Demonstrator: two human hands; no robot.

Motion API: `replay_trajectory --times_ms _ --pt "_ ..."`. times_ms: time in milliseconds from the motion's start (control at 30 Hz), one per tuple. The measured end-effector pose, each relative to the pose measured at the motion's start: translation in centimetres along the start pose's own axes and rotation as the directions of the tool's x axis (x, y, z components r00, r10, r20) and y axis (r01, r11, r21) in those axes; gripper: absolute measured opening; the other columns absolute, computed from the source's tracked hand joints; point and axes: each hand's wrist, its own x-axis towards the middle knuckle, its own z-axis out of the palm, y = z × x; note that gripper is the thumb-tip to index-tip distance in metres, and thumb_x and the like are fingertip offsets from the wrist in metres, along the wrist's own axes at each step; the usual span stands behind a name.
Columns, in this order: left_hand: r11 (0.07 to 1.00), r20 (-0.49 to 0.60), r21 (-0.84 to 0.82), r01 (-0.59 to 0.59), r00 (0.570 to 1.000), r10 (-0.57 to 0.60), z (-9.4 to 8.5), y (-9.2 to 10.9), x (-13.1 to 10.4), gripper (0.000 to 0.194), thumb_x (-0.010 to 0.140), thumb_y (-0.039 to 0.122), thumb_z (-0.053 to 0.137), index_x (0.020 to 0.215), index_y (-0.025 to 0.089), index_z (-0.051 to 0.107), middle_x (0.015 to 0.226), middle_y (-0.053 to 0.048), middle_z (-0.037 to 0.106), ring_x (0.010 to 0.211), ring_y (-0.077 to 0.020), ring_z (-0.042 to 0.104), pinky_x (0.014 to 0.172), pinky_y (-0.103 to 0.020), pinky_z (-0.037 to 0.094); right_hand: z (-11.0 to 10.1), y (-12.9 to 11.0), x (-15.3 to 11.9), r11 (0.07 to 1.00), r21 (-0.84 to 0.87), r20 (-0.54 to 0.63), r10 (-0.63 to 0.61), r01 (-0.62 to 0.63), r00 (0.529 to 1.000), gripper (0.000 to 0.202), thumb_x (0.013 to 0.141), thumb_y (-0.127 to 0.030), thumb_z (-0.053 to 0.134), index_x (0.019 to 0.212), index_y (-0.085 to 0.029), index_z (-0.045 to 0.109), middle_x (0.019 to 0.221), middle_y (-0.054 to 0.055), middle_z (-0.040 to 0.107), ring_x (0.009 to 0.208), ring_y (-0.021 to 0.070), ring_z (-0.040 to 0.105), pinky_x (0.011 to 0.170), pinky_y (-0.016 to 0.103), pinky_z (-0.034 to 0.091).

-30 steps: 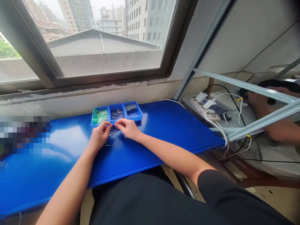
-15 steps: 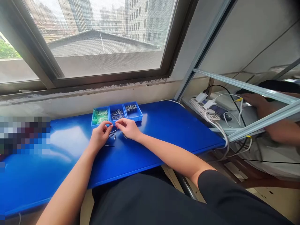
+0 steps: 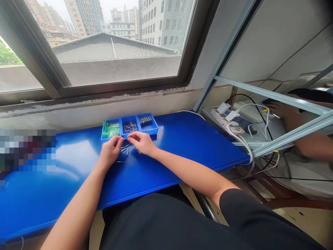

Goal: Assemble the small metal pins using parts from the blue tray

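My left hand [image 3: 110, 150] and my right hand [image 3: 143, 143] meet almost fingertip to fingertip over the blue table, just in front of a blue tray [image 3: 155, 131]. Each is closed in a pinch; whatever sits between the fingertips is too small to make out. Several slim metal pin-like pieces [image 3: 127, 150] lie on the table under and between the hands. In the tray's left compartment is a green bag [image 3: 104, 130] with small clear pieces. Dark slim metal pieces [image 3: 130, 127] fill the middle one, and small metal cylinders [image 3: 145, 120] stand in rows in the right one.
The blue table [image 3: 187, 146] runs below a window. At right, a metal frame [image 3: 270, 97] borders another surface with a power strip [image 3: 229, 121], chargers and cables. Beyond it is another person's arm [image 3: 314, 146]. A blurred patch covers the table's left end.
My left thumb and fingers have drawn closer together; my right hand has hardly moved. The other person's hand at the right has shifted slightly.
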Motion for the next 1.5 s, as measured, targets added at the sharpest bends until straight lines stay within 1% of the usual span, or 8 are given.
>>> replay_trajectory --times_ms 167,300,433,533,733,1067,1367,1500 --pt "0.999 0.0 -0.043 -0.001 1.0 0.001 0.05 0.34 -0.17 0.027 0.091 0.043 0.056 0.102 0.019 0.065 0.054 0.007 0.047 0.047 -0.0086 0.04 0.052 -0.021 0.036 -0.14 -0.03 0.11 0.999 0.006 -0.016 0.034 -0.034 0.999 0.018 0.084 -0.029 0.066 0.095 -0.016 0.072 0.086 0.005 0.075 0.074 0.0144 0.068 0.073 0.029 0.055" --pt "1.0 -0.004 -0.018 -0.011 1.0 0.011 0.02 0.12 -0.08 0.025 0.092 0.041 0.055 0.096 0.019 0.066 0.054 0.007 0.047 0.048 -0.0085 0.04 0.053 -0.021 0.036 -0.15 -0.09 0.06 0.999 0.016 -0.004 0.036 -0.036 0.999 0.018 0.084 -0.03 0.066 0.094 -0.016 0.072 0.086 0.005 0.074 0.074 0.0147 0.068 0.073 0.029 0.055" --pt "1.0 -0.013 0.009 -0.004 1.0 0.004 -0.06 -0.16 0.08 0.029 0.093 0.042 0.052 0.088 0.018 0.066 0.057 0.004 0.054 0.051 -0.01 0.045 0.054 -0.022 0.037 -0.04 -0.14 -0.04 1.0 0.016 -0.012 0.005 -0.005 1.0 0.017 0.083 -0.03 0.068 0.093 -0.016 0.071 0.087 0.005 0.074 0.076 0.0151 0.068 0.075 0.03 0.055" --pt "1.0 -0.016 0.009 0.009 1.0 -0.008 -0.06 -0.18 0.08 0.032 0.094 0.043 0.049 0.086 0.017 0.066 0.057 0.003 0.053 0.051 -0.0105 0.046 0.053 -0.023 0.037 0.01 -0.16 -0.06 1.0 0.023 -0.007 0.0 0.0 1.0 0.016 0.083 -0.029 0.068 0.092 -0.017 0.071 0.087 0.005 0.074 0.076 0.0152 0.068 0.076 0.03 0.056" --pt "0.998 -0.003 -0.067 0.016 1.0 -0.016 0.1 0.12 -0.13 0.027 0.09 0.043 0.058 0.102 0.02 0.065 0.054 0.007 0.046 0.047 -0.0091 0.039 0.051 -0.022 0.035 -0.08 -0.06 0.1 0.999 0.041 -0.024 0.033 -0.032 0.999 0.017 0.083 -0.029 0.067 0.093 -0.016 0.071 0.086 0.005 0.074 0.074 0.0146 0.068 0.074 0.029 0.055" --pt "0.997 -0.008 -0.071 -0.012 1.0 0.011 0.1 0.02 -0.17 0.027 0.091 0.04 0.057 0.108 0.021 0.066 0.054 0.008 0.045 0.047 -0.0082 0.038 0.052 -0.02 0.035 -0.04 0.02 0.03 0.999 0.032 0.002 0.031 -0.031 1.0 0.016 0.083 -0.03 0.067 0.091 -0.016 0.071 0.084 0.005 0.074 0.075 0.0148 0.068 0.074 0.029 0.055" --pt "0.999 -0.005 -0.024 -0.027 1.0 0.027 0.03 -0.1 0.04 0.028 0.091 0.044 0.056 0.093 0.02 0.069 0.055 0.005 0.05 0.049 -0.0101 0.042 0.053 -0.023 0.037 -0.02 0.2 0.03 1.0 -0.004 0.002 0.011 -0.011 1.0 0.016 0.084 -0.03 0.067 0.092 -0.017 0.072 0.083 0.004 0.074 0.074 0.0149 0.068 0.073 0.029 0.055" --pt "1.0 0.029 -0.001 -0.027 0.999 0.027 -0.03 -0.25 0.14 0.031 0.093 0.045 0.052 0.088 0.019 0.068 0.061 0.002 0.058 0.054 -0.0117 0.048 0.054 -0.023 0.039 0.06 0.27 0.0 1.0 0.009 0.012 -0.004 0.004 1.0 0.016 0.084 -0.03 0.067 0.093 -0.018 0.072 0.085 0.004 0.074 0.076 0.0153 0.069 0.076 0.03 0.056"
